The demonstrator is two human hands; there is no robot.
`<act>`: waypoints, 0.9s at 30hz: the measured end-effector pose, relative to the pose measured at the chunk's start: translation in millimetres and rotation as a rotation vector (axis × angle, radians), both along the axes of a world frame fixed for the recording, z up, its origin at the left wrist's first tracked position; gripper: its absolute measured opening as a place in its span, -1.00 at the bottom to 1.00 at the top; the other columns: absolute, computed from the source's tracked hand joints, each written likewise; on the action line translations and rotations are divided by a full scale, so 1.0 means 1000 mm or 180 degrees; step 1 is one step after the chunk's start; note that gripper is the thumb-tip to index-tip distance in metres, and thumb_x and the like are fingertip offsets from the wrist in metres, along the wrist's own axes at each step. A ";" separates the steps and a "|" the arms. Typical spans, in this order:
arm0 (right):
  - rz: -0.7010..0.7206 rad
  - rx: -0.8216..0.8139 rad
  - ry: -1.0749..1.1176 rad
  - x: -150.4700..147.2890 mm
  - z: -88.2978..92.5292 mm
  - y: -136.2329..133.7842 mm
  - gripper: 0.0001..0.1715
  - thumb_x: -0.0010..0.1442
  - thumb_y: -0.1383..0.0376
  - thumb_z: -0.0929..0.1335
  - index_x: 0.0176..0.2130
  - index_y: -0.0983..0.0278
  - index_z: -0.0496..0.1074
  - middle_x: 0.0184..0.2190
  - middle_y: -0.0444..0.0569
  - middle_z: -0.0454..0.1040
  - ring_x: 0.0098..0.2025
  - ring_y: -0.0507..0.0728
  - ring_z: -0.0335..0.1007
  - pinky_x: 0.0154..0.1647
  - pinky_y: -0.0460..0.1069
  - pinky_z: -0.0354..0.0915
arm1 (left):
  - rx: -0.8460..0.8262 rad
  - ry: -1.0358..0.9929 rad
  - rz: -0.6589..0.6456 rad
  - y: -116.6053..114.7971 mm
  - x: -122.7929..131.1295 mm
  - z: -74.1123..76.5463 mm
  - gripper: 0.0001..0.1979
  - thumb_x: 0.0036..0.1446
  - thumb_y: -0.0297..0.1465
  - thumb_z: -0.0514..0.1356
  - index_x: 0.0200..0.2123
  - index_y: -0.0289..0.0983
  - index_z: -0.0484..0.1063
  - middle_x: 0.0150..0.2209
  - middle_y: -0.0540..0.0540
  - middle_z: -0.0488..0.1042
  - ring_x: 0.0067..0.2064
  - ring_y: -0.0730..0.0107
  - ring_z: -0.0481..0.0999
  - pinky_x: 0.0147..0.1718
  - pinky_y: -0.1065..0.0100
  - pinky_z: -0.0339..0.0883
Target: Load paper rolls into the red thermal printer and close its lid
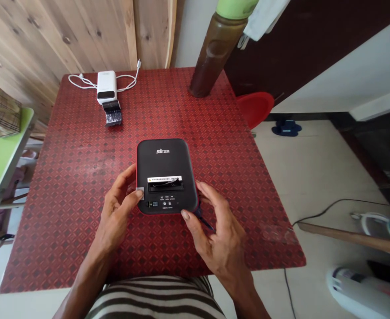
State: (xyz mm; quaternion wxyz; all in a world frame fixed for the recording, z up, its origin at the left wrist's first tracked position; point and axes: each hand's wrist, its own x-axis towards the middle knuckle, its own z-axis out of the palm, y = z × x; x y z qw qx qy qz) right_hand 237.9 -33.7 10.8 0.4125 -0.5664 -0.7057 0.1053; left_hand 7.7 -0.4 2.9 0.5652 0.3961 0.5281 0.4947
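Observation:
A flat black printer (164,166) with red sides and rounded corners lies near the middle of the table. Its top bears a white logo, a paper slot with a white warning strip, and small buttons and icons. My left hand (117,204) grips the left side, its thumb by a small pale sticker (140,193) at the edge. Around the lower right corner curls my right hand (214,226), thumb at the front edge and fingers along the side. A short dark cord (206,221) shows between that hand and the printer; where it leads is hidden.
On the red patterned table (82,177) a white power bank (106,84) with cables lies at the back left, a crumpled black strip (113,114) before it. A tall brown bottle (211,53) with a green lid stands at the back right. A red stool (256,106) is beyond the right edge.

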 end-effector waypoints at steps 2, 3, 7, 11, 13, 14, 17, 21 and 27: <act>-0.0021 -0.0008 0.0037 -0.003 -0.004 -0.003 -0.31 0.57 0.18 0.43 0.54 0.20 0.30 0.25 0.23 0.69 0.20 0.35 0.75 0.15 0.25 0.75 | -0.0005 -0.0014 0.0028 0.002 0.001 0.002 -0.46 0.41 -0.21 0.41 0.41 0.00 0.57 0.44 -0.13 0.57 0.49 -0.14 0.52 0.50 -0.15 0.36; -0.0035 0.0010 0.0050 -0.004 -0.005 -0.004 -0.31 0.57 0.17 0.43 0.54 0.20 0.30 0.25 0.23 0.69 0.21 0.35 0.75 0.16 0.25 0.74 | -0.0008 -0.0034 0.0034 0.002 0.001 0.002 -0.47 0.41 -0.22 0.41 0.40 0.00 0.58 0.45 -0.12 0.57 0.49 -0.14 0.51 0.51 -0.16 0.35; -0.0056 0.0058 0.0085 -0.007 -0.007 -0.002 -0.31 0.57 0.17 0.43 0.55 0.18 0.29 0.23 0.22 0.70 0.18 0.35 0.76 0.14 0.25 0.75 | 0.0040 -0.0061 0.0047 0.003 0.003 0.002 -0.47 0.42 -0.23 0.40 0.41 0.00 0.57 0.47 -0.12 0.55 0.53 -0.13 0.47 0.55 -0.20 0.28; -0.0108 0.0065 0.0091 -0.006 -0.009 -0.002 -0.30 0.57 0.13 0.45 0.54 0.17 0.30 0.24 0.23 0.70 0.18 0.36 0.77 0.12 0.26 0.77 | 0.0089 0.0083 0.0051 0.001 0.004 0.001 -0.47 0.44 -0.23 0.36 0.43 0.02 0.55 0.48 -0.11 0.54 0.54 -0.12 0.46 0.56 -0.20 0.28; -0.0132 0.0073 0.0091 -0.006 -0.010 -0.002 -0.29 0.56 0.12 0.46 0.54 0.17 0.30 0.24 0.24 0.70 0.18 0.36 0.77 0.12 0.26 0.77 | 0.0057 0.0099 0.0064 0.001 0.005 0.001 -0.47 0.44 -0.23 0.35 0.43 0.02 0.55 0.48 -0.10 0.54 0.54 -0.12 0.46 0.56 -0.21 0.28; -0.0141 0.0080 0.0096 -0.005 -0.011 -0.003 -0.28 0.55 0.12 0.46 0.54 0.18 0.29 0.24 0.24 0.70 0.19 0.36 0.77 0.13 0.26 0.77 | 0.0034 0.0095 0.0078 0.001 0.006 0.001 -0.48 0.44 -0.24 0.35 0.42 0.02 0.56 0.48 -0.10 0.54 0.54 -0.12 0.46 0.56 -0.21 0.29; -0.0138 0.0101 0.0146 -0.006 -0.012 -0.004 -0.25 0.54 0.15 0.48 0.54 0.21 0.27 0.24 0.27 0.70 0.22 0.36 0.76 0.18 0.25 0.75 | 0.0014 0.0087 0.0126 0.002 0.008 0.002 -0.48 0.42 -0.24 0.36 0.40 0.01 0.57 0.46 -0.10 0.56 0.50 -0.11 0.51 0.53 -0.20 0.32; -0.0115 0.0111 0.0237 -0.008 -0.012 -0.005 -0.22 0.52 0.19 0.50 0.55 0.24 0.26 0.27 0.29 0.68 0.24 0.36 0.75 0.21 0.25 0.74 | 0.0022 -0.0018 0.0131 0.003 0.010 0.001 -0.49 0.42 -0.25 0.37 0.40 0.02 0.56 0.45 -0.09 0.58 0.44 -0.06 0.58 0.49 -0.15 0.39; -0.0028 0.0058 0.0189 -0.003 -0.005 -0.002 -0.34 0.51 0.19 0.49 0.47 0.24 0.38 0.22 0.25 0.71 0.16 0.34 0.78 0.16 0.24 0.75 | 0.0086 0.0111 0.0113 0.001 0.009 -0.004 -0.47 0.47 -0.21 0.33 0.45 0.03 0.52 0.48 -0.11 0.55 0.50 -0.09 0.52 0.50 -0.16 0.37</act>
